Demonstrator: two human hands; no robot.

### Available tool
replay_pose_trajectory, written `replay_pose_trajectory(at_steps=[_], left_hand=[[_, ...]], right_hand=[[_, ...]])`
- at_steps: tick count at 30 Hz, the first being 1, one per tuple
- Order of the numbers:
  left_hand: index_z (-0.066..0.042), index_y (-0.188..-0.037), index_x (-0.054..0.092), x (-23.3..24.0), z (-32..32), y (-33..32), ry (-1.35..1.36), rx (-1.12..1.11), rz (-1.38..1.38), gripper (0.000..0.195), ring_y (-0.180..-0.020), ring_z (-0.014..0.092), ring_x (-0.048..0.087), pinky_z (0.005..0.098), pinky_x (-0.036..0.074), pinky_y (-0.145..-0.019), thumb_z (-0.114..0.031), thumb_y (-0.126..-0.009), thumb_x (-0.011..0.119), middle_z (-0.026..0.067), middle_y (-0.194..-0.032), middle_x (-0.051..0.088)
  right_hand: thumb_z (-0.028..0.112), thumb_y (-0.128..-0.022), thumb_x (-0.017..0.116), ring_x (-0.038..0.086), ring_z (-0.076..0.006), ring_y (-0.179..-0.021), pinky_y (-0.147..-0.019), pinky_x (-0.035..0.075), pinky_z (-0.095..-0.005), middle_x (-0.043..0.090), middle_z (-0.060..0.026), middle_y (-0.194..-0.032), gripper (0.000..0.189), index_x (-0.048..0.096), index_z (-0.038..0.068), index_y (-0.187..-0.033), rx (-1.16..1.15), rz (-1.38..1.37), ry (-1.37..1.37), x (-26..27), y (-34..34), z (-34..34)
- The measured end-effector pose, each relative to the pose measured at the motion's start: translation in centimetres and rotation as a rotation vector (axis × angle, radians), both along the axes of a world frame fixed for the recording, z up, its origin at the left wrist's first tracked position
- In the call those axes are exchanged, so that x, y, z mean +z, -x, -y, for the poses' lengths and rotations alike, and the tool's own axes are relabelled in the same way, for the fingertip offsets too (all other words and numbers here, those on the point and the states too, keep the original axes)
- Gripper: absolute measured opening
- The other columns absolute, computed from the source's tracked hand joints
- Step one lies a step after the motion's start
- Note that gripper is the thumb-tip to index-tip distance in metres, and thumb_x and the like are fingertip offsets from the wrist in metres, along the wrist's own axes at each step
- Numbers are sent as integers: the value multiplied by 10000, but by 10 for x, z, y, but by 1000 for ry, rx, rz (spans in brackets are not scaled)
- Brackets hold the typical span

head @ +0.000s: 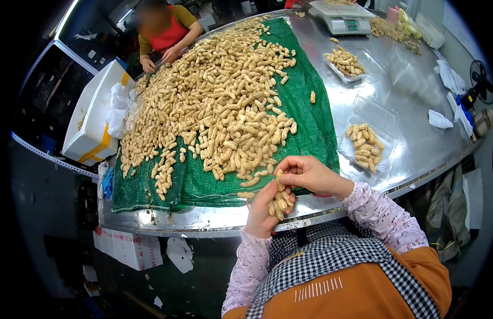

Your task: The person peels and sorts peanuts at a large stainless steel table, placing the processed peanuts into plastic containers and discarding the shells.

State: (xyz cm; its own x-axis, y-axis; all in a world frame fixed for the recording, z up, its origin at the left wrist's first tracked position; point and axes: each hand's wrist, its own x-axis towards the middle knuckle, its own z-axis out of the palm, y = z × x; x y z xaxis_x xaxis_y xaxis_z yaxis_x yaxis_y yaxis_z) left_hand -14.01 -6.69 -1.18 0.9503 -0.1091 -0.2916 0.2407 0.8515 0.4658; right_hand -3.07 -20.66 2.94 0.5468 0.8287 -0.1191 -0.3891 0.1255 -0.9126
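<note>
Several unshelled peanuts (281, 204) lie in my left hand (262, 213), whose fingers curl around them just over the table's near edge. With thumb and fingers, my right hand (310, 175) pinches one peanut (280, 180) directly above that handful. A large heap of peanuts in the shell (218, 103) spreads over a green mesh cloth (310, 119) in front of both hands. To the right, an open clear plastic clamshell box (384, 159) holds a small pile of peanuts (365, 146) on a white liner. Farther back stands a second such box with peanuts (345, 62).
A kitchen scale (344, 20) stands at the back of the metal table (422, 139), with stacked clear boxes (416, 75) nearer. A white foam box (97, 115) is at the left. Across the heap, a person (168, 32) has both hands at its far edge. A small fan (481, 81) is far right.
</note>
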Motion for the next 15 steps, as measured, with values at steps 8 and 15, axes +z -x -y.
replay_pose_trajectory(at_steps=[8,15], left_hand=[[-109,-1150,523,-6,4,-5,35,-19,-41,291,-800,239,588,302,462,-515,-327,-957,518,71,-912,592],[-98,-1119,551,0,7,-6,138,41,-129,277,-804,224,575,292,440,-511,-308,-939,558,68,-910,587]], right_hand=[[46,-860,644,608,-86,-724,-647,504,-219,618,-47,-859,100,612,-19,-929,-46,278,63,5,-1,8],[43,-850,652,612,-93,-746,-660,480,-206,611,-40,-907,90,624,-5,-921,-189,515,96,-2,1,10]])
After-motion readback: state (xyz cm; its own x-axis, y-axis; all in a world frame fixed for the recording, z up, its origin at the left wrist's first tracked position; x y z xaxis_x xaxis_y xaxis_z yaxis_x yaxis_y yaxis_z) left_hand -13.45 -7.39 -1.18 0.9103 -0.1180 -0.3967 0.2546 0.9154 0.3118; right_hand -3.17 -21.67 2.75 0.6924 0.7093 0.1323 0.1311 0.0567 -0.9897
